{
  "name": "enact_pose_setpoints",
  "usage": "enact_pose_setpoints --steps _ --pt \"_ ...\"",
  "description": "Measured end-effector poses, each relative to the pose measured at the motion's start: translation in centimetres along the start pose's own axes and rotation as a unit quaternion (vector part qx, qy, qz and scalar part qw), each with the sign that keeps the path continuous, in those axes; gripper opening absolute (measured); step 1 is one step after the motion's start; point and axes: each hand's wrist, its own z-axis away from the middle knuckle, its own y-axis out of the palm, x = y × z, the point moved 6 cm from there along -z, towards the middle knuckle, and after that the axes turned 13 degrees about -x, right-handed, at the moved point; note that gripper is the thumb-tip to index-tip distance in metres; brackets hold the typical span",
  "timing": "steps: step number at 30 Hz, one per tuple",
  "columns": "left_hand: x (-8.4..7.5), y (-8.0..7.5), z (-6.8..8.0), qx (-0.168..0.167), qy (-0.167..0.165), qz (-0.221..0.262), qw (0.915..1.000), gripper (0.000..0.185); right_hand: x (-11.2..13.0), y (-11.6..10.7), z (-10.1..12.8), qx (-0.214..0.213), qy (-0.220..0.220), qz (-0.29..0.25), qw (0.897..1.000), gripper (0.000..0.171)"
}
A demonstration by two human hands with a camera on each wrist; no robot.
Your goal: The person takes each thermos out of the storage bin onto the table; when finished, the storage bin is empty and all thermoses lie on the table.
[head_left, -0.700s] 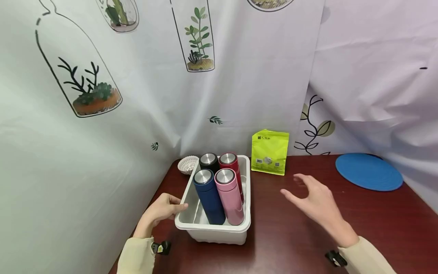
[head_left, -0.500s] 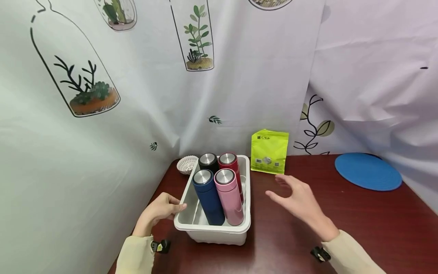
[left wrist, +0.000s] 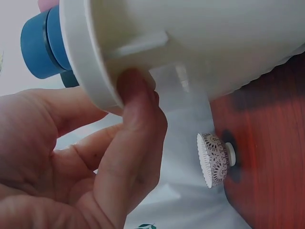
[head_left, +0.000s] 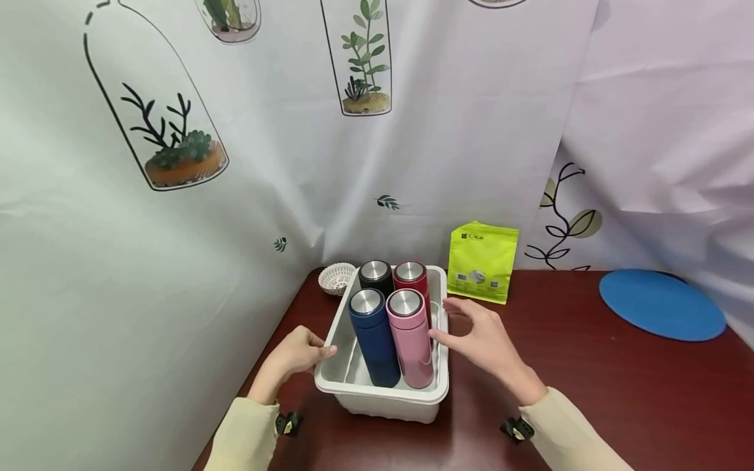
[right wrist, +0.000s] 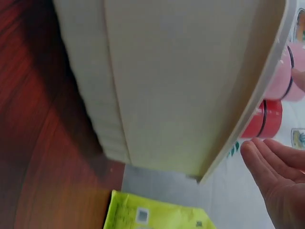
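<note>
The yellow-green pouch [head_left: 482, 261] at the bench's [head_left: 589, 392] back edge bore a small dark logo and printed squares too small to read, and no writing showed on the four steel-capped flasks: navy flask [head_left: 374, 337], pink flask [head_left: 410, 337], black flask [head_left: 377, 277] and red flask [head_left: 412, 279], upright in the white tub [head_left: 383, 392] near the bench's left edge. The left hand [head_left: 300, 353] gripped the tub's left rim, thumb over it and fingers [left wrist: 136, 109] curled beneath. The right hand [head_left: 480, 337], earlier hovering well right of the tub, had come in to its right rim, fingers straight and slightly apart, beside the pink flask.
</note>
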Motion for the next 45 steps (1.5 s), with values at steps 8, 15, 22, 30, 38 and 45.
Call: enact_pose_setpoints --steps 8,15,22,30,38,45 --pt "-0.7 0.0 -0.3 -0.012 0.024 -0.049 0.9985 0.026 0.8 1.7 -0.5 0.02 0.004 -0.022 1.0 0.065" --pt "-0.3 -0.2 0.0 -0.017 0.03 -0.077 0.9964 0.027 1.0 3.7 -0.2 0.055 0.015 -0.022 0.998 0.07" --pt "0.2 -0.1 0.3 -0.022 0.024 -0.061 0.9976 0.027 1.6 4.7 0.1 0.059 0.005 0.028 0.998 0.066" --pt "0.0 -0.1 0.0 -0.028 0.025 -0.056 0.9977 0.028 1.7 5.0 0.0 0.039 -0.008 0.058 0.997 0.06" --pt "-0.2 -0.3 0.0 -0.041 0.037 -0.091 0.9943 0.025 1.8 4.8 -0.1 0.024 -0.002 0.026 0.999 0.066" --pt "-0.9 -0.2 0.3 -0.059 0.05 -0.12 0.9898 0.027 2.1 3.5 -0.2 -0.017 -0.031 -0.019 0.999 0.064"
